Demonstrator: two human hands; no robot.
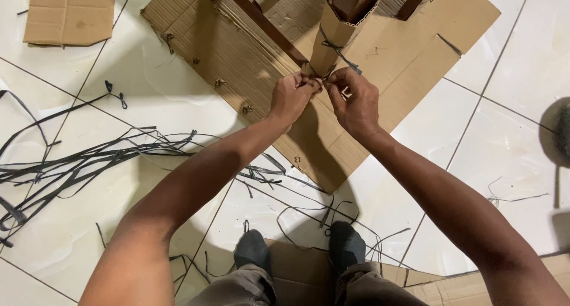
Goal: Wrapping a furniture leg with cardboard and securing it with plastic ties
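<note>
My left hand (292,96) and right hand (355,99) meet at upper centre of the frame, both pinched shut on a thin dark plastic strap (338,51) at the foot of a brown cardboard-wrapped furniture leg (333,41); fingertips of the two hands touch or nearly touch, exact knot hidden by my fingers. The strap runs up across the cardboard sleeve in a diagonal. The leg stands on a large flat sheet of corrugated brown cardboard (409,50) filling the upper centre and upper right, with dark wooden rails (261,21) crossing above it. Floor is glossy white ceramic tile (178,104) with dark grout lines, shadows of my arms on it. A loose tangle of dark plastic straps (77,160) sprawls over the left side, more strands trailing to lower centre. A smaller cardboard piece (70,13) lies at upper left. My feet in dark grey socks (347,242) stand at bottom centre on another cardboard sheet (297,264). Dark round object at right edge, cut off, cannot tell what.
</note>
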